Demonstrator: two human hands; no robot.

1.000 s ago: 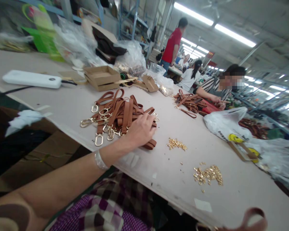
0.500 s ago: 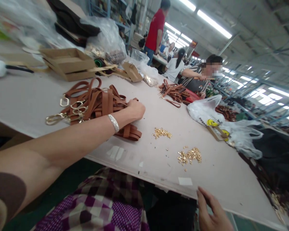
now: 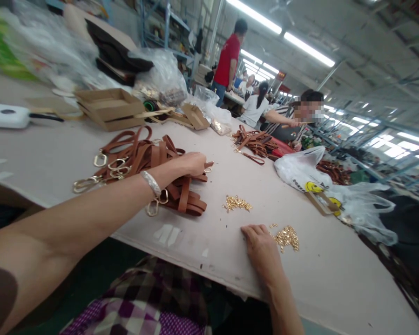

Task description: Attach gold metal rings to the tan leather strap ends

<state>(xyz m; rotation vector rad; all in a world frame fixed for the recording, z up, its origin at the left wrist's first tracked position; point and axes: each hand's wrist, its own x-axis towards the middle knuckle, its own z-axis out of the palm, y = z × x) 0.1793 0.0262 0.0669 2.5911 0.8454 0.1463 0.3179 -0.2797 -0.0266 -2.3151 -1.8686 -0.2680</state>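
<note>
My left hand (image 3: pixel 194 164), reaching over a pile of brown leather straps (image 3: pixel 157 156) with gold-coloured clasps, is closed around a brown leather strap (image 3: pixel 208 164). This strap's end and a small metal fitting stick out past the fingers; the rest is mostly hidden by the hand and pile. My right hand (image 3: pixel 260 244) rests on the tabletop, fingers lying forward and nothing visible in them. Just right of it is a heap of small gold metal pieces (image 3: pixel 288 238). Another heap of gold pieces (image 3: pixel 236 203) lies a little beyond its fingertips.
Cardboard trays (image 3: pixel 108 109) and clear plastic bags (image 3: pixel 164 74) stand at the back left, near a white device (image 3: pixel 7 115). More brown straps (image 3: pixel 253 142) lie across the table (image 3: pixel 209 232) before a co-worker (image 3: pixel 282 121). White plastic bags (image 3: pixel 300 170) sit to the right.
My right hand has moved from below the table's front edge up onto the tabletop beside the gold pieces. A strap end with its fitting now shows beyond my left hand. The view has shifted slightly.
</note>
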